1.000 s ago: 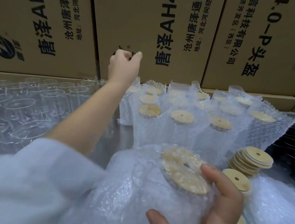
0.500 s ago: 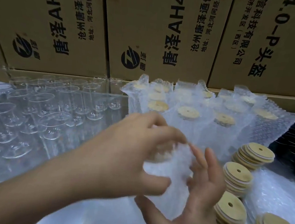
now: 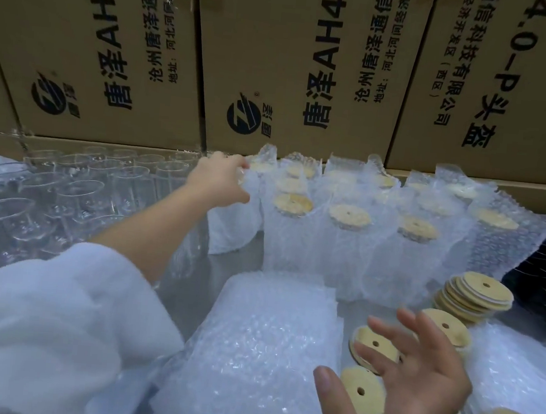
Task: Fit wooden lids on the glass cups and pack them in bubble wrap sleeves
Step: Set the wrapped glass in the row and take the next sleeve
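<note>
Head view looks down across a grey, metallic table (image 3: 203, 288) that backs onto a wall of brown cardboard boxes (image 3: 294, 60) printed with black Chinese characters and a round logo. Empty glass cups (image 3: 68, 195) stand crowded on the table's left side. To their right, rows of wrapped cups (image 3: 347, 243) stand upright in bubble wrap, each topped with a wooden lid, reaching back to the boxes.

The left hand (image 3: 219, 182), on an arm in a fluffy white sleeve (image 3: 40, 318), reaches to the left end of those rows, and its fingers (image 3: 240, 166) curl round the top of the end wrapped cup (image 3: 233, 226), gripping it. A pile of flat bubble wrap sleeves (image 3: 270, 338) lies in the near centre.

The right hand (image 3: 414, 391) hovers low at the near right with its fingers spread and straight, holding nothing, just over loose wooden lids (image 3: 360, 396). A leaning lid stack (image 3: 478, 294) stands beyond it, near the wrapped rows.
</note>
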